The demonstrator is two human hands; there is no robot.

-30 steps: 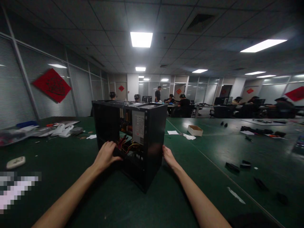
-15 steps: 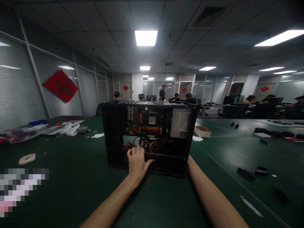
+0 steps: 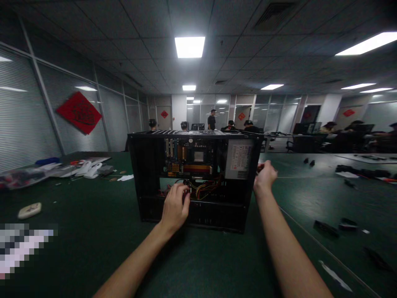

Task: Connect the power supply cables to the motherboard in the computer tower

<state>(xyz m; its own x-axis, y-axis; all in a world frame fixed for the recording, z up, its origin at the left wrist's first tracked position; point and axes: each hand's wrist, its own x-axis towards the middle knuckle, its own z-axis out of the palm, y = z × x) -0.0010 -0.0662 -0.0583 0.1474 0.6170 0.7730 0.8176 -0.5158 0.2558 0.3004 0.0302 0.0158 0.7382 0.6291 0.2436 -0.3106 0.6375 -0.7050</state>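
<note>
One open case (image 3: 217,216) standing on the green surface (image 3: 204,265), centre of view. Inside: one board (image 3: 190,157), one PSU (image 3: 239,159), several cables (image 3: 207,188). Left hand (image 3: 175,203) at the cables, half curled; cannot tell if pinching any. Right hand (image 3: 265,177) at the case's PSU end, curled; cannot tell if pinching anything.

Inside the computer case (image 3: 198,215), the left hand's (image 3: 174,205) fingertips are blending with the dark cables (image 3: 209,189), hiding whether they are touching. Just right of the case, the right hand (image 3: 265,179) is turning its fingertips out of clear view. The label (image 3: 238,157) inside the case is showing lettering too small to read. Behind the case, a standing person (image 3: 211,120) is losing the legs to its top. In front of it, both forearms (image 3: 287,236) are running off the bottom edge. Well left of it, a blurry plastic bag (image 3: 18,178) is reaching the left edge.
</note>
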